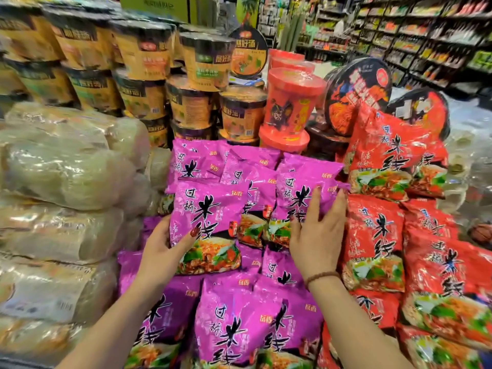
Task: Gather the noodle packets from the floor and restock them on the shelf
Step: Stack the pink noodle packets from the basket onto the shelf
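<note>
L hand (161,253) grips purple pkt (210,209); R hand (319,235) (flat) seemingly touches second pkt (298,182).

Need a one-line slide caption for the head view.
Left hand grips a purple packet on the display while the right hand rests flat on the neighbouring packet, red packets alongside.

A shop interior under bright, even overhead light. At the upper right, dark shelving (426,35) runs back along an aisle, each level packed tight with small, colourful goods too blurred to read. More stocked racks (327,30) stand at the far end of the aisle. Below the dark shelving lies a strip of what seems to be pale floor (464,107). A green carton (157,5) sits at the top edge, above stacked yellow cup tubs (143,54). Clear bags of pale vermicelli (66,169) are piled at the left.
</note>
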